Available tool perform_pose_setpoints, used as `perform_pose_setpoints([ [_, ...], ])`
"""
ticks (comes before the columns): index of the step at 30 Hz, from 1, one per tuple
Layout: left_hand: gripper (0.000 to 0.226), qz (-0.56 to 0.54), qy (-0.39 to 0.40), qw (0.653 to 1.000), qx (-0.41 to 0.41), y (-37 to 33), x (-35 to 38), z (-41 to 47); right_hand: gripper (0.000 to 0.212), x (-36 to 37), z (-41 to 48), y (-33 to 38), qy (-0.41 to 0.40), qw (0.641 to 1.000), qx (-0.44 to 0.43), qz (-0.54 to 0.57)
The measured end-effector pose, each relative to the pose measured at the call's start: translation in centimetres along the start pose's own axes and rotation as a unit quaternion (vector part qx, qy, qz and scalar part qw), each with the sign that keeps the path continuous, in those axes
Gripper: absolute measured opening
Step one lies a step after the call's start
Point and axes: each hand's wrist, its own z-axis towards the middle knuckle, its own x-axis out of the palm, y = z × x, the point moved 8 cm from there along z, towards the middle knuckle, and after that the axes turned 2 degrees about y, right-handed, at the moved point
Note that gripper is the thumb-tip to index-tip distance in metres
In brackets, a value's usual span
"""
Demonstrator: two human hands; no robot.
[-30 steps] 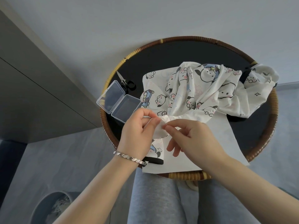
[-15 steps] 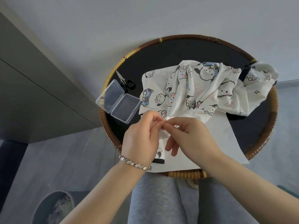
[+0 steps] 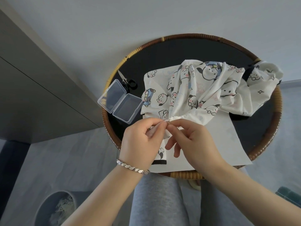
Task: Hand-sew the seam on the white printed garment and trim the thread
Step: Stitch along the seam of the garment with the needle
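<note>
Round desk [image 3: 187, 36], dark top, woven cane rim, set against a pale wall. White printed garment [image 3: 211, 88]: bunched across the desk's middle and right, gathered edge drawn toward the near side. Left hand [image 3: 140, 144], silver bracelet [image 3: 132, 167] at the wrist, pinches that gathered edge; right hand [image 3: 195, 144] pinches it at the same spot, fingertips meeting, lower fingers loosely spread. Sheet of paper [image 3: 228, 144] beneath. Open clear box [image 3: 120, 101] at left, small scissors [image 3: 128, 82] just behind it.

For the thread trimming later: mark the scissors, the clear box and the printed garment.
scissors [image 3: 124, 79], head view, where the blades meet the handles.
clear box [image 3: 127, 108], head view, on its nearer open half.
printed garment [image 3: 211, 90], head view, on the bunched middle.
</note>
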Motion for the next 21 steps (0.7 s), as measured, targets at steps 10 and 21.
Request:
perform_pose_setpoints([
  [10,0.021,0.061,-0.057,0.992,0.092,-1.0,-0.8,-0.5,0.024,-0.2,-0.2,-0.4,-0.001,0.999,0.002,-0.052],
  [21,0.022,0.014,0.03,0.998,0.054,-0.2,1.0,0.0,0.015,-0.2,1.0,0.2,0.029,0.992,-0.04,-0.113],
])
